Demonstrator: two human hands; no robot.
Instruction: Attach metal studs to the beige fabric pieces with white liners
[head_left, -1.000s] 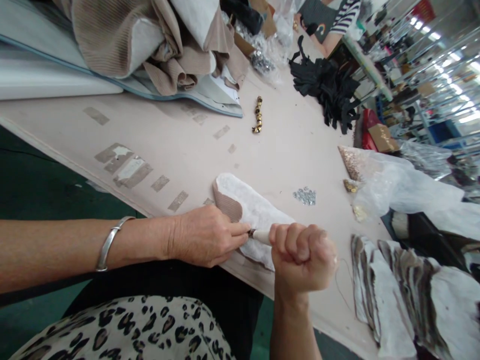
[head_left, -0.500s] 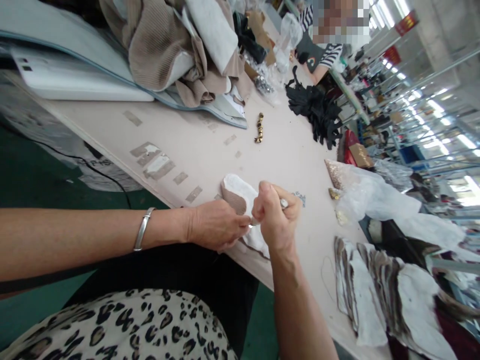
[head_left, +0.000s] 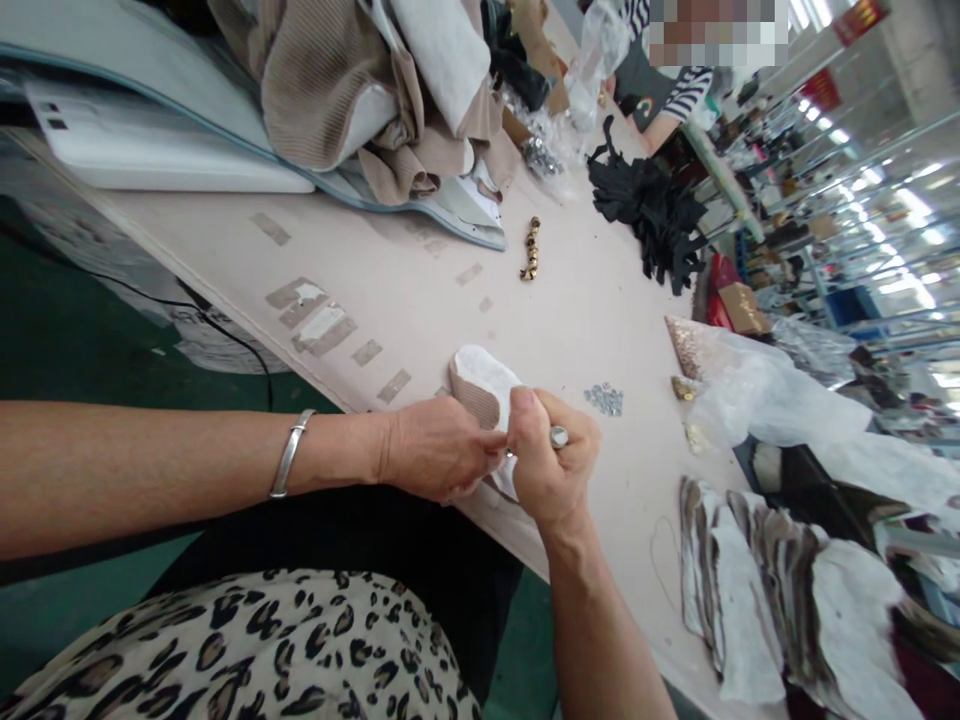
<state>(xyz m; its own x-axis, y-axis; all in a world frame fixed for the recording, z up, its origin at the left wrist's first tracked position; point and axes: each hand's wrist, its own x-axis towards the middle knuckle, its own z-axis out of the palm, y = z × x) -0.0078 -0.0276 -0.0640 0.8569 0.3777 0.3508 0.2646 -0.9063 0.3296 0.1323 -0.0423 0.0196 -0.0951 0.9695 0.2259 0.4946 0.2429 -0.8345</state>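
Right hand (head_left: 553, 462) closed in a fist around a tool (head_left: 559, 436); only its rounded metal end shows, sticking out past the knuckles on the far side. The working tip is hidden between the two hands. Left hand (head_left: 435, 448) lies flat, fingertips pinched on the near part of a white fabric piece (head_left: 486, 378) with a tan ribbed patch (head_left: 477, 400). Thumbs of both hands meet over the piece; the contact spot itself cannot be seen. Silver bracelet (head_left: 291, 466) on the left wrist.

Piece sits close to the near edge of the table (head_left: 420, 290); its near end runs under the hands, just beside that edge. Far end lies free on bare tabletop.

Right of the hands: small heap of silvery bits (head_left: 604, 399), near but apart from the right hand. Further right, a clear bag (head_left: 757, 385), then striped fabric pieces (head_left: 750, 580) fanned along the near-right edge.

Far side: open tabletop between the piece and a short string of gold beads (head_left: 531, 250), well apart. Tape strips (head_left: 315, 322) on the left stretch of table, otherwise bare. Beyond, a tan fabric heap (head_left: 360, 90) on flat boards, far left; black scraps (head_left: 645, 205) far right. Another person in a striped sleeve (head_left: 686, 80) at the far end.
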